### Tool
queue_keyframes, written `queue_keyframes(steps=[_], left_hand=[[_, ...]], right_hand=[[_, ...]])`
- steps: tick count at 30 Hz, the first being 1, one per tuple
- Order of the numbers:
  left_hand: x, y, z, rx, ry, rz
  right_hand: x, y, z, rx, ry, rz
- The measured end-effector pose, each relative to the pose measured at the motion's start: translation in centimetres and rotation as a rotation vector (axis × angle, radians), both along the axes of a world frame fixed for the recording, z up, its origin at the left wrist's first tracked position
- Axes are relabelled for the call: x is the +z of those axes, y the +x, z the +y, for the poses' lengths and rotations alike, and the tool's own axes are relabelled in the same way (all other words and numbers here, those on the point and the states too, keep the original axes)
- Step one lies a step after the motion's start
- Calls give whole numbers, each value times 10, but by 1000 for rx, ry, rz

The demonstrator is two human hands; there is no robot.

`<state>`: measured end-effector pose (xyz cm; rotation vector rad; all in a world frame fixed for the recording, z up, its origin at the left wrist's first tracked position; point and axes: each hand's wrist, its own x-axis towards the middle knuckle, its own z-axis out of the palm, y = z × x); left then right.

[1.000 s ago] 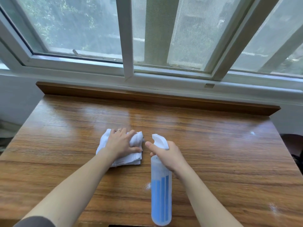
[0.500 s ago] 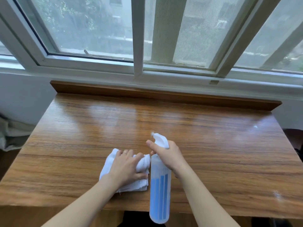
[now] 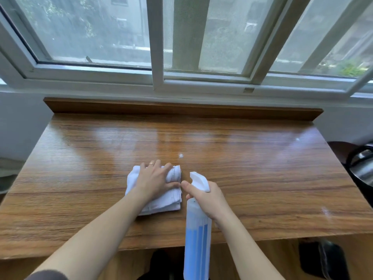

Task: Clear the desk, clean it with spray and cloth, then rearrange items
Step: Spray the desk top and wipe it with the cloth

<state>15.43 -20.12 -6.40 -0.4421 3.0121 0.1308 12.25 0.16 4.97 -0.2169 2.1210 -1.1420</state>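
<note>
Two hands over glossy wood desk (image 3: pixel 262 178) | window (image 3: pixel 181 37) behind

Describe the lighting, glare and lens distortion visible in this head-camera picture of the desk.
Head view: daylight from the window throws pale glare across the far desk; wide-angle lens bows the window frame and desk edges; cloth and spray bottle stay sharp.
</note>
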Motion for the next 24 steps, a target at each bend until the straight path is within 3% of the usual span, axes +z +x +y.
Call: queue_keyframes(steps=[11,24], left_hand=[[12,0,11,18,22,-149],[-9,96,65,-54,-65,127]], right_hand=[[4,-1,14,49,-11,-1],[3,0,17,105,13,18]])
